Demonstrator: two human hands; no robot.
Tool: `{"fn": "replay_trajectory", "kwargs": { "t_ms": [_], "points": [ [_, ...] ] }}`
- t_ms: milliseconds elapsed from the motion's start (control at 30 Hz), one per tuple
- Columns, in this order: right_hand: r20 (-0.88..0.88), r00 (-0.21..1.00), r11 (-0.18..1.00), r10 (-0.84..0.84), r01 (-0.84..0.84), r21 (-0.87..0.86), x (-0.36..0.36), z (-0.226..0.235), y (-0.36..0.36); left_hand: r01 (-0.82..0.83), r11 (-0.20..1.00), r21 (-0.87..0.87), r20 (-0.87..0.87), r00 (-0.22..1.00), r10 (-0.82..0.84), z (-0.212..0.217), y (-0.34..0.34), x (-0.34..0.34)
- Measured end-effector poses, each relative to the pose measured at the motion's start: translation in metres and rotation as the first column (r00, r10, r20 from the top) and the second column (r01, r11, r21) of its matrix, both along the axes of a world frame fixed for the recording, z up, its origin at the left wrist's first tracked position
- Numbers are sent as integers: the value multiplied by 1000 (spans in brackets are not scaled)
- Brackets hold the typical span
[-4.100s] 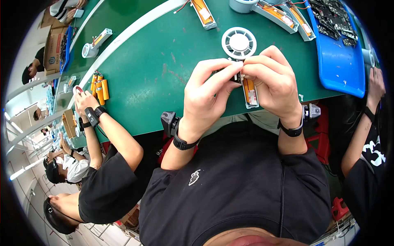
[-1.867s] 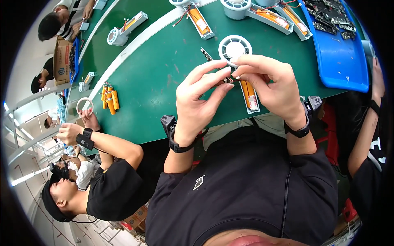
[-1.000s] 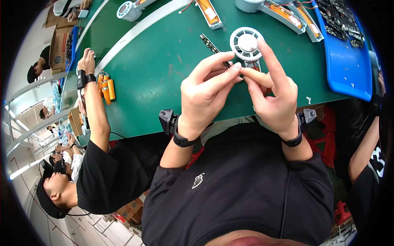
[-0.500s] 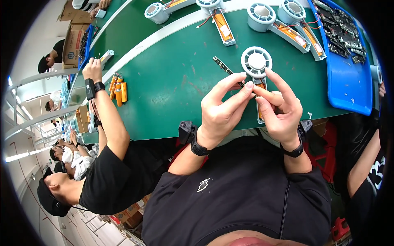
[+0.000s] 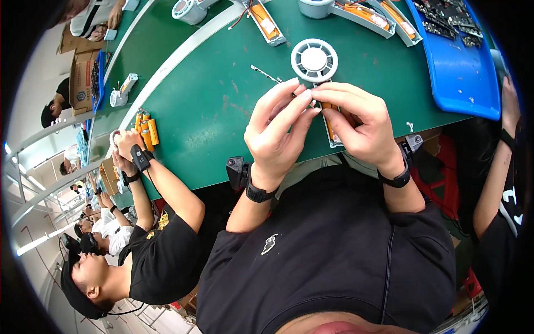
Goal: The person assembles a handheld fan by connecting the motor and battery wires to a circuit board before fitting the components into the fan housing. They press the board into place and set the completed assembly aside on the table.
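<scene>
My left hand [image 5: 278,128] is closed on a thin dark circuit board [image 5: 265,73], whose far end sticks out to the upper left past the fingers. Its fingertips meet those of my right hand [image 5: 359,119], which is closed in a pinch; what lies between the right fingers is hidden. Under and just beyond the hands lies a pale grey device with a round, spoked head [image 5: 314,60]. Its open handle [image 5: 334,133], partly covered by my right hand, points toward me and shows an orange battery inside.
Similar devices with open handles [image 5: 267,25] lie along the far side of the green table [image 5: 211,117]. A blue tray [image 5: 464,83] at the right holds several circuit boards [image 5: 448,19]. Orange batteries [image 5: 146,129] lie at the left, by a co-worker's hands [image 5: 129,146]. Another person's arm [image 5: 495,172] is at the right.
My hands have drawn closer together at the fingertips, and the board shows less beyond my left fingers. The view has shifted. The left co-worker's hands have come together around a pale part.
</scene>
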State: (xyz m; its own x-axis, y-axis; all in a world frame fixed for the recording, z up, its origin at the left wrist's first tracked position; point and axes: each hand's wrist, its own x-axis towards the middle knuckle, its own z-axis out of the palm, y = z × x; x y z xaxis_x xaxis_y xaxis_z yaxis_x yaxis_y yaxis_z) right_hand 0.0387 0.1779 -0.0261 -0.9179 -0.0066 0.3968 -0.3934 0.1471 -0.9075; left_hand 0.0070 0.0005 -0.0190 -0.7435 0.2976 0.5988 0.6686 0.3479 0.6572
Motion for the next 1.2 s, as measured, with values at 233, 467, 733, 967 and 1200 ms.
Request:
{"fn": "replay_trajectory", "kwargs": {
  "t_ms": [233,467,733,967,1200],
  "points": [
    [24,998,998,60,-60,-32,1,-3,0,13,997,78,25,1000,-15,-10,-4,1],
    [-104,993,999,49,-51,-14,-4,-5,-6,5,999,45,81,997,-8,-6,-14,-4],
    [-40,996,997,81,-81,6,-9,-9,-9,44,996,76,86,995,-51,-8,-16,-6],
    [113,991,992,67,-54,-113,-11,-13,-7,93,996,11,66,993,-93,8,-15,-1],
    [204,976,978,81,-38,-203,-5,-3,-13,58,985,-160,76,996,-47,28,-22,-5]
  ]
}}
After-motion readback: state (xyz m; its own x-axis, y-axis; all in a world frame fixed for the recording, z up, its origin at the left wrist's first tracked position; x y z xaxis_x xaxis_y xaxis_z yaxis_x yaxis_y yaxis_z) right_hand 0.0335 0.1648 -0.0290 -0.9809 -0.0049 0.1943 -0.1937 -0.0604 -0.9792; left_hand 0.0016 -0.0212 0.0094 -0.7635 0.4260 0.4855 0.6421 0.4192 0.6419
